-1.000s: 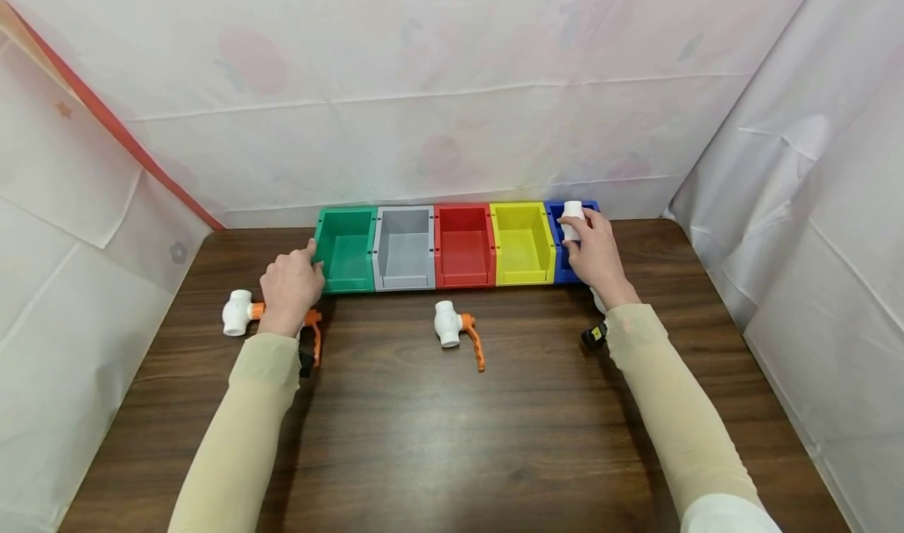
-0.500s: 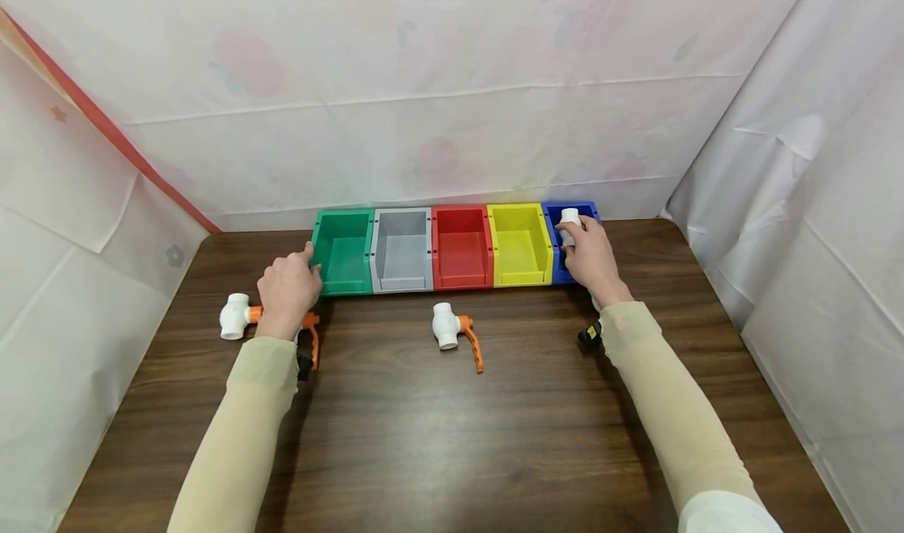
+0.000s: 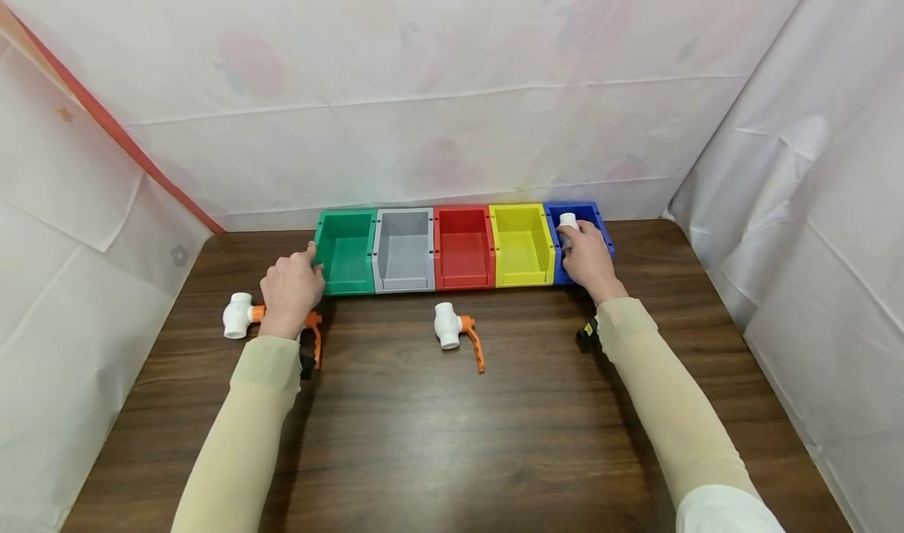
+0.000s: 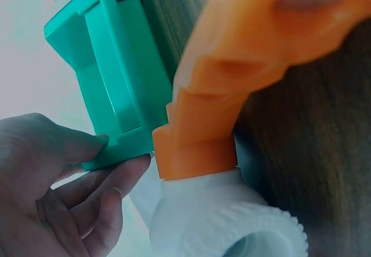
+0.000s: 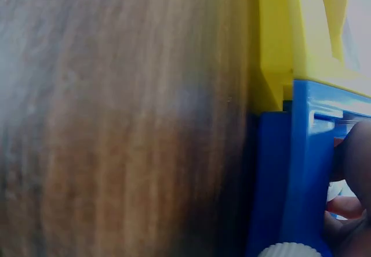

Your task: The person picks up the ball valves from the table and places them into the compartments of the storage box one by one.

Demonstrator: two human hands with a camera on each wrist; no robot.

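In the head view my left hand is at the left side of the green bin. The left wrist view shows its thumb and fingers pinching the bin's wall. A white valve with an orange stub lies left of that wrist; an orange handle shows to the wrist's right. My right hand grips a white valve inside the blue bin, its lower part hidden. In the right wrist view a white ribbed end shows by the blue bin's front.
Between the green and blue bins stand a grey bin, a red bin and a yellow bin. A white valve with an orange handle lies before the red bin. Cloth hangs behind the wooden table.
My right hand has lowered the white valve deeper into the blue bin and shifted slightly left. The blue bin's right side now sits slightly askew. My left hand stays on the green bin.
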